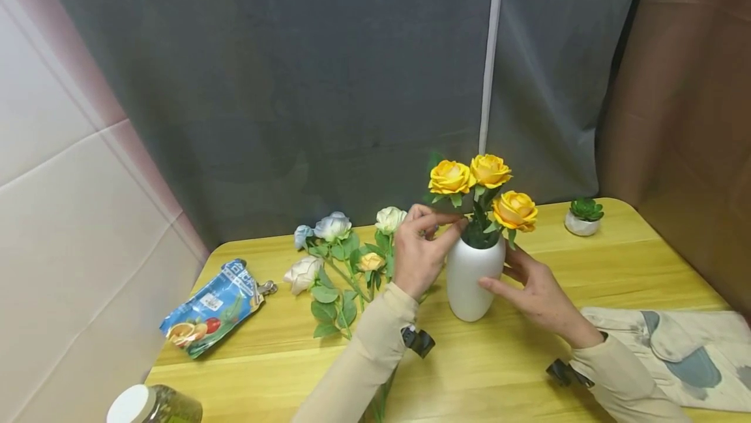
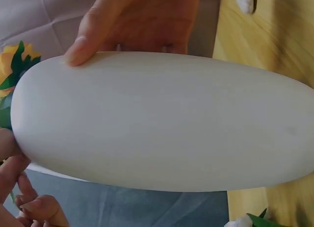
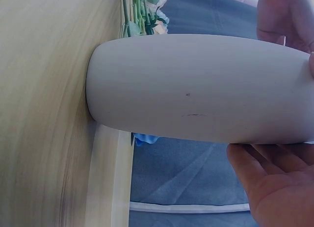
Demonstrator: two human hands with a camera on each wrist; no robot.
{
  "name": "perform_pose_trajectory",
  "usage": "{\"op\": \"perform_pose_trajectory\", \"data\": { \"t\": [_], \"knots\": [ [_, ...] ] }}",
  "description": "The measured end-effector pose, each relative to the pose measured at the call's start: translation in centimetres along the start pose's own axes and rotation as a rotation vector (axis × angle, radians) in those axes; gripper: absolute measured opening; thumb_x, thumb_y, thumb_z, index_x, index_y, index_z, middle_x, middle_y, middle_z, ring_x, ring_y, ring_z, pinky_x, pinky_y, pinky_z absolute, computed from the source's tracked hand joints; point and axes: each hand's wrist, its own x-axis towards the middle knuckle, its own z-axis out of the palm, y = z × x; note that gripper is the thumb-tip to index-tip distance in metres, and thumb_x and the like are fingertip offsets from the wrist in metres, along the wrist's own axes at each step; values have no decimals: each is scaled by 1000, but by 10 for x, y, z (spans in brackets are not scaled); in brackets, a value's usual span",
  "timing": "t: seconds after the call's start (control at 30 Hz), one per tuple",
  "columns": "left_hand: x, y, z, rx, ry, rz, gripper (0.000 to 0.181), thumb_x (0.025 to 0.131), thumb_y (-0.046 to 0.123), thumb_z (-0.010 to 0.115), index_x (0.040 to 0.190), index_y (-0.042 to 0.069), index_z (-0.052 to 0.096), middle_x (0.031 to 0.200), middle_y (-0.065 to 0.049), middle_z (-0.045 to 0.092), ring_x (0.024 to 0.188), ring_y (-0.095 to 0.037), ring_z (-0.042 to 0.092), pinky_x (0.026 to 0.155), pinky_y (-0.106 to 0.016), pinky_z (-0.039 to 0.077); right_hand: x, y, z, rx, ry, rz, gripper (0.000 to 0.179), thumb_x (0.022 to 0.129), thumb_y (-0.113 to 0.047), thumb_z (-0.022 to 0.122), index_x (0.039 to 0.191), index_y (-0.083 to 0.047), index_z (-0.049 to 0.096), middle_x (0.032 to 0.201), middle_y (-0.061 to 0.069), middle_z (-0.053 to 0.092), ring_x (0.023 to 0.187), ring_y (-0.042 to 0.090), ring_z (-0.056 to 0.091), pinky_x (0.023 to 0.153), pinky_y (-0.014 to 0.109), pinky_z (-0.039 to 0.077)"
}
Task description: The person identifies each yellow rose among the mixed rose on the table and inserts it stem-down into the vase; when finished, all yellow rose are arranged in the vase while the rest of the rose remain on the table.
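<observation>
White vase (image 1: 466, 287), smooth, rounded, beneath ruffled yellow roses (image 1: 490, 171)

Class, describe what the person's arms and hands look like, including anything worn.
The left sleeve and right sleeve are plain beige, reaching the wrists. The left hand and right hand are ungloved. Each wrist bears a small black device; no cables show.

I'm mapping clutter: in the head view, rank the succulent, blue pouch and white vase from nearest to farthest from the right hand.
1. White vase: touching the right hand
2. Succulent: back right
3. Blue pouch: left side
</observation>
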Motion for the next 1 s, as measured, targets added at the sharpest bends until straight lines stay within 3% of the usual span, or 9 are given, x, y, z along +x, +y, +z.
{"op": "perform_pose_trajectory", "data": {
  "t": [0.1, 0.2, 0.33, 0.43, 0.5, 0.67, 0.73, 0.83, 1.0],
  "knots": [
    [-2, 1, -2, -14, -10, -49, 12, 87, 20, 83, 94, 10, 84, 83, -3, 55, 85, -30, 53, 77, -31, 50, -1, 0, 1, 3, -3, 2, 70, 98, -18, 73, 156, -3, 38, 153, 24, 49, 135, 41, 54, 106, 52, 47],
    [-5, 0, -4, -24, 2, -71, 13, 87, 21, 83, 94, 11, 84, 84, -8, 60, 81, -27, 52, 75, -26, 46, -1, 1, 2, -2, -10, 11, 71, 98, -19, 72, 157, -2, 37, 154, 25, 48, 135, 43, 54, 106, 53, 47],
    [-9, -2, -6, -18, 23, -81, 13, 87, 25, 84, 94, 14, 85, 79, -5, 63, 73, -16, 49, 66, -23, 40, -2, 3, 4, -8, -14, 21, 72, 98, -21, 72, 157, -2, 36, 155, 23, 47, 136, 41, 53, 107, 52, 46],
    [-12, -3, -8, -21, 25, -94, 15, 87, 28, 83, 94, 15, 85, 73, -1, 63, 69, -9, 48, 62, -26, 42, -2, 4, 4, -9, -13, 22, 72, 98, -21, 72, 157, -2, 36, 155, 22, 47, 136, 39, 53, 107, 51, 47],
    [-14, -4, -10, -40, 24, -112, 18, 87, 29, 83, 93, 12, 85, 67, -2, 64, 65, -6, 50, 74, -28, 49, -2, 5, 4, -13, -16, 21, 72, 98, -21, 72, 157, -1, 36, 155, 24, 47, 135, 40, 54, 106, 50, 48],
    [-22, -9, -23, -65, -10, -147, 16, 88, 26, 82, 92, 11, 85, 71, -5, 72, 62, -8, 53, 85, -29, 51, -2, 4, 4, -17, -16, 24, 71, 98, -21, 72, 157, -2, 37, 154, 22, 48, 134, 39, 55, 105, 27, 50],
    [-28, -16, -30, -57, -31, -155, 12, 89, 25, 82, 93, 14, 85, 82, -2, 75, 68, -8, 56, 73, -26, 49, -1, 5, 4, -13, -12, 10, 70, 98, -20, 73, 156, -2, 38, 153, 22, 49, 134, 38, 56, 103, 18, 47],
    [-38, -28, -46, 5, -40, -149, 9, 89, 24, 83, 93, 17, 85, 85, 1, 76, 70, -8, 58, 66, -24, 47, -1, 4, 2, -3, -7, -12, 69, 97, -16, 73, 155, -1, 40, 152, 23, 51, 132, 38, 57, 101, 12, 45],
    [-51, -53, -83, 249, -43, -117, 10, 89, 24, 82, 94, 16, 84, 83, 1, 76, 63, -9, 58, 59, -23, 47, 0, 1, -1, -12, -1, -5, 68, 97, -16, 73, 155, -1, 40, 151, 23, 51, 131, 40, 57, 99, 8, 43]
  ]
}}
